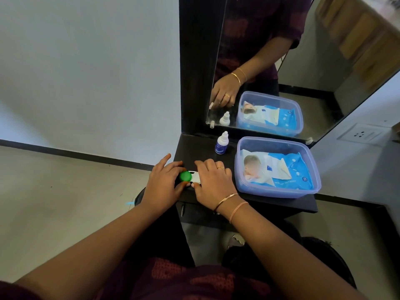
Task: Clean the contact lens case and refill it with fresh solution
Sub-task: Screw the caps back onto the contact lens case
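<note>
Left hand (162,185) pinches the green cap (185,176), right hand (213,180) fingers curl around the lens case (194,180) at the shelf (203,146) edge, so a hard twist might skid it off.

Soft, even light fills the room; the pale wall (86,72) reads bluish. The dark worktop (203,148) swallows shadows. The mirror (303,61) looks hazy, and straight lines bow near the edges.
</note>
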